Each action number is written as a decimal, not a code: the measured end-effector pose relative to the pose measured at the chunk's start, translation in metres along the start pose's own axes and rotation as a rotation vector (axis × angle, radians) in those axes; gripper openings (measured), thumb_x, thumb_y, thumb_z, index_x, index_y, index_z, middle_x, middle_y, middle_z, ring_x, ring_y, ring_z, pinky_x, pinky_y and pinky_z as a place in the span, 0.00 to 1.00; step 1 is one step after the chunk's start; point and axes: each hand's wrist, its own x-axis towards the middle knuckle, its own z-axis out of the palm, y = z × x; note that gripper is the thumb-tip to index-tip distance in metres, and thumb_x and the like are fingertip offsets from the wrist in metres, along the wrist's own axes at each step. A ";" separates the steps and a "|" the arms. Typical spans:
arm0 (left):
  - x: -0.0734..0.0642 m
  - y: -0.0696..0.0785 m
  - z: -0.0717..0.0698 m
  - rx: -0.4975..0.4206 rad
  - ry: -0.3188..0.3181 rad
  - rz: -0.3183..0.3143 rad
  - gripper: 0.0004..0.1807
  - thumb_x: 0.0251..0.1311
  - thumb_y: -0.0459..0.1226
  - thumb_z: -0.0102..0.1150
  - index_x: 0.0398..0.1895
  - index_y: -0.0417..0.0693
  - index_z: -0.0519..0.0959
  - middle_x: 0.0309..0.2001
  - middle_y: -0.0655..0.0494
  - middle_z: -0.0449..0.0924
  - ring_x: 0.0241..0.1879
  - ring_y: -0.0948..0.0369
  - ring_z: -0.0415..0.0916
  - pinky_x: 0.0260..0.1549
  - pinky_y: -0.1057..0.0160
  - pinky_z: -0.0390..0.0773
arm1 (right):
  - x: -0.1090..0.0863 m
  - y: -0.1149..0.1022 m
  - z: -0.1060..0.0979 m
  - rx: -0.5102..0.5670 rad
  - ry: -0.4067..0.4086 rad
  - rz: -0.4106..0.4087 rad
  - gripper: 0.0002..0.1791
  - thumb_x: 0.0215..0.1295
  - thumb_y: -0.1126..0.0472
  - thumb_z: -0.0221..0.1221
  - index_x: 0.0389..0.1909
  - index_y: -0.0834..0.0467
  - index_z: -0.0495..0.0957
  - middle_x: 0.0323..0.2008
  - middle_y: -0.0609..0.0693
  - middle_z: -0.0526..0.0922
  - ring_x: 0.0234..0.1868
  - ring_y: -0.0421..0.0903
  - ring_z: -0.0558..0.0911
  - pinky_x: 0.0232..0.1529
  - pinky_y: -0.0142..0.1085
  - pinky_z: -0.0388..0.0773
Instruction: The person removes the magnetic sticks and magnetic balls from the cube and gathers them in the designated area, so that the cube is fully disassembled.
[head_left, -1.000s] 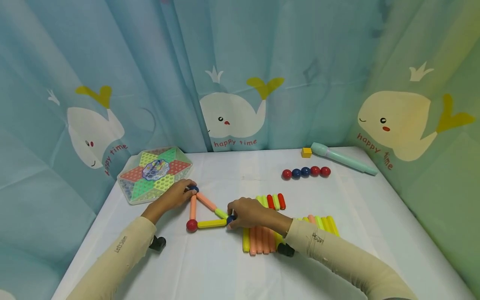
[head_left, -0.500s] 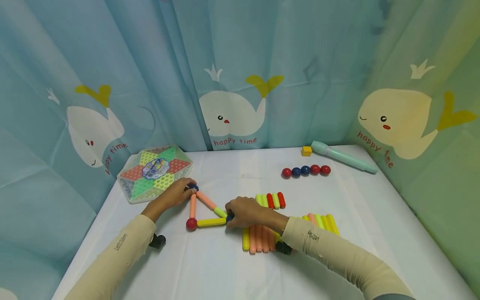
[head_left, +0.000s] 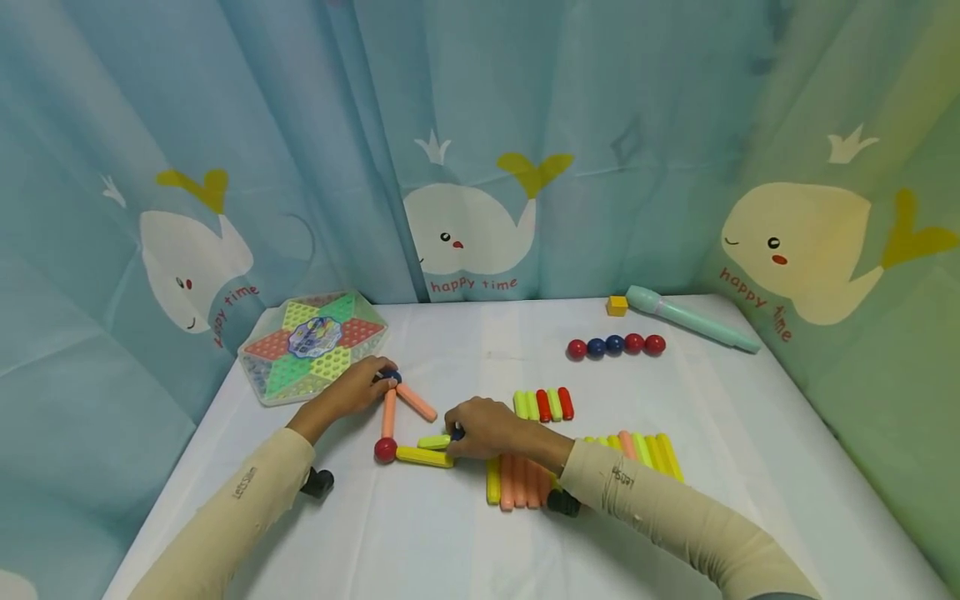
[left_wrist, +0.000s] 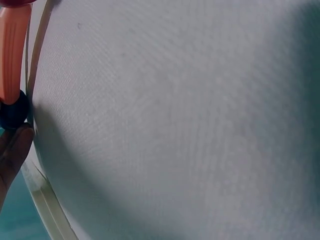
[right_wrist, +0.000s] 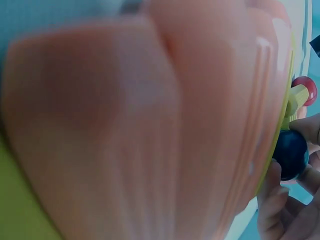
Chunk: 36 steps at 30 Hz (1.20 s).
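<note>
My left hand holds a dark blue ball at the upper corner of a stick-and-ball frame. Two orange sticks meet that ball: one orange stick runs down to a red ball, the other orange stick slants right with its far end free. A long yellow stick extends right from the red ball. With its fingertips my right hand pinches another blue ball, and a short yellow-green stick sticks out left of it, just above the long yellow one.
Orange and yellow sticks lie side by side under my right forearm. Short red and green sticks and a row of red and blue balls lie beyond. Around them are a yellow cube, a mint-green tube and a star-patterned game board.
The blue ball in my right hand has come away from the long yellow stick. The short yellow-green stick has parted from the slanting orange stick and swung level. My left hand stays put.
</note>
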 end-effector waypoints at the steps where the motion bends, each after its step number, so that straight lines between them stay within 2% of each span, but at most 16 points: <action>1: 0.000 0.000 0.000 0.001 0.000 -0.004 0.19 0.76 0.40 0.51 0.63 0.40 0.73 0.59 0.43 0.76 0.60 0.48 0.74 0.62 0.46 0.73 | 0.000 0.001 0.000 0.000 0.001 -0.001 0.13 0.59 0.48 0.70 0.39 0.51 0.85 0.32 0.40 0.80 0.30 0.38 0.73 0.29 0.29 0.71; 9: 0.001 0.001 0.000 0.001 -0.008 -0.029 0.20 0.76 0.40 0.51 0.64 0.40 0.73 0.58 0.43 0.77 0.59 0.48 0.75 0.61 0.46 0.74 | -0.001 0.005 -0.008 -0.003 -0.001 0.040 0.11 0.62 0.53 0.67 0.41 0.55 0.83 0.33 0.43 0.80 0.31 0.40 0.74 0.32 0.30 0.73; 15: 0.000 0.002 -0.002 -0.001 -0.004 -0.022 0.19 0.76 0.40 0.51 0.63 0.39 0.73 0.58 0.42 0.77 0.59 0.48 0.75 0.61 0.46 0.74 | -0.006 0.011 -0.017 0.035 -0.015 0.066 0.14 0.65 0.52 0.63 0.48 0.54 0.78 0.35 0.45 0.80 0.33 0.42 0.76 0.33 0.31 0.74; 19: 0.000 0.002 -0.001 0.000 -0.007 -0.028 0.19 0.76 0.40 0.51 0.63 0.40 0.73 0.58 0.42 0.76 0.60 0.48 0.74 0.61 0.45 0.74 | -0.011 0.018 -0.021 0.140 -0.013 0.011 0.13 0.69 0.52 0.59 0.50 0.52 0.76 0.37 0.45 0.80 0.35 0.43 0.76 0.34 0.31 0.76; 22: 0.000 0.002 0.000 0.001 -0.009 -0.030 0.19 0.76 0.40 0.51 0.63 0.40 0.73 0.58 0.42 0.76 0.60 0.48 0.74 0.62 0.45 0.73 | -0.016 0.024 -0.026 0.241 0.007 -0.024 0.14 0.70 0.49 0.61 0.50 0.52 0.75 0.40 0.46 0.80 0.38 0.43 0.78 0.38 0.31 0.79; 26: 0.000 0.002 0.000 -0.002 -0.001 -0.023 0.19 0.75 0.40 0.52 0.63 0.39 0.73 0.58 0.43 0.77 0.60 0.48 0.75 0.62 0.45 0.74 | -0.023 0.031 -0.033 0.395 0.082 -0.054 0.18 0.64 0.50 0.68 0.47 0.53 0.74 0.42 0.48 0.80 0.41 0.43 0.79 0.43 0.32 0.82; 29: -0.001 0.002 0.000 0.002 0.006 -0.009 0.19 0.75 0.40 0.52 0.62 0.39 0.73 0.58 0.42 0.77 0.59 0.48 0.75 0.62 0.45 0.73 | -0.030 0.039 -0.039 0.530 0.133 -0.124 0.18 0.60 0.56 0.70 0.47 0.57 0.77 0.42 0.51 0.81 0.41 0.46 0.79 0.45 0.33 0.81; 32: -0.002 0.001 0.000 0.004 0.007 -0.006 0.19 0.75 0.41 0.52 0.62 0.39 0.73 0.59 0.42 0.77 0.59 0.48 0.75 0.62 0.45 0.73 | -0.038 0.047 -0.046 0.633 0.134 -0.166 0.18 0.61 0.59 0.70 0.51 0.57 0.81 0.47 0.53 0.82 0.44 0.49 0.78 0.47 0.37 0.80; 36: -0.001 0.000 0.001 0.008 0.006 -0.004 0.20 0.75 0.41 0.52 0.63 0.39 0.73 0.59 0.42 0.76 0.60 0.47 0.74 0.62 0.45 0.73 | -0.052 0.056 -0.055 0.715 0.112 -0.160 0.16 0.68 0.59 0.64 0.55 0.56 0.79 0.52 0.57 0.81 0.50 0.52 0.79 0.51 0.40 0.81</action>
